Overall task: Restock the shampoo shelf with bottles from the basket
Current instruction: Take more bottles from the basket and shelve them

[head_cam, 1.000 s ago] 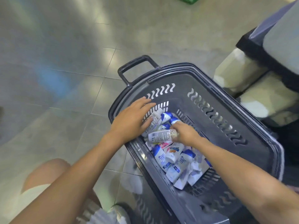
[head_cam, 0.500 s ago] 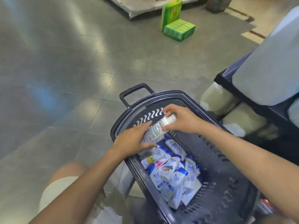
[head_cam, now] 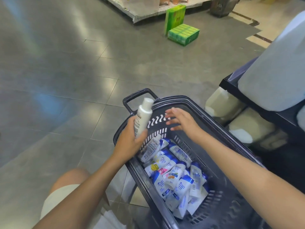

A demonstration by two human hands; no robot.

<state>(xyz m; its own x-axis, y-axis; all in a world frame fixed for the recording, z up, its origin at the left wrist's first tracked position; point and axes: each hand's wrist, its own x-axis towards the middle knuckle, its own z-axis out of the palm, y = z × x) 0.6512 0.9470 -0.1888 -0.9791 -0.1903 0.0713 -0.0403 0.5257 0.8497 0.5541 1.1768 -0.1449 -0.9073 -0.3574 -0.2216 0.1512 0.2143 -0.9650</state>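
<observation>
A person crouched on a grey tiled floor [head_cam: 69, 83] grips a white shampoo bottle [head_cam: 143, 116] in the left hand [head_cam: 130, 142], fingers [head_cam: 140, 137] wrapped round its lower half, cap tilted up and away above the near rim of a dark plastic basket [head_cam: 212, 128]. The right hand [head_cam: 180, 120] hovers empty over the basket's far end, its fingers spread and slightly blurred. Inside the basket lies a heap of blue-and-white bottles [head_cam: 175, 177], with another white bottle [head_cam: 151, 148] resting against the slotted wall just below the left hand. Green packs [head_cam: 183, 34] sit on the floor further off.
</observation>
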